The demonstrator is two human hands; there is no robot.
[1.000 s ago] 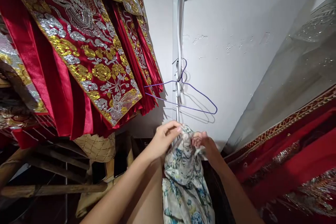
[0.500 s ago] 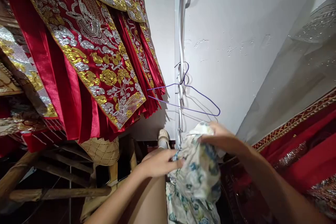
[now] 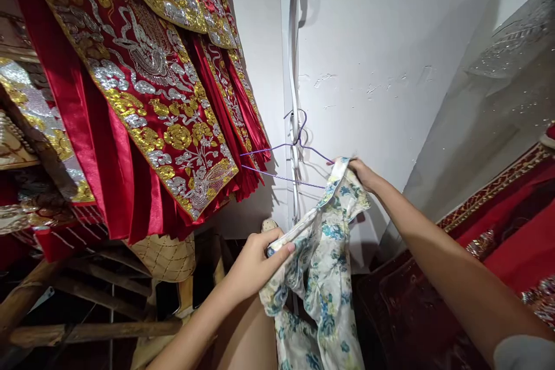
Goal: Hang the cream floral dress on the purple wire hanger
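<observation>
A white garment with blue and green flowers (image 3: 332, 248) hangs stretched between my two hands, its lower part falling out of the bottom of the view. My left hand (image 3: 264, 257) pinches one side of its top edge between thumb and fingers. At the other side, my right hand (image 3: 358, 170) grips the same edge up against the purple wire hanger (image 3: 277, 176). The hanger's right end is hidden behind the cloth and my right hand. Its hook rests on a white vertical rail or strip (image 3: 292, 63) along the wall.
Red garments with gold and silver embroidery (image 3: 177, 133) hang at the left, close to the hanger's left end. Below them are a wooden ladder-like frame (image 3: 95, 329) and a quilted beige bag (image 3: 167, 257). Red beaded fabric (image 3: 498, 225) lies at the right, beside a sheer sparkling cloth (image 3: 515, 58).
The bunched floral garment has been spread open along its top edge. My right hand has risen with it to the hanger's right end; my left hand has moved slightly up and left.
</observation>
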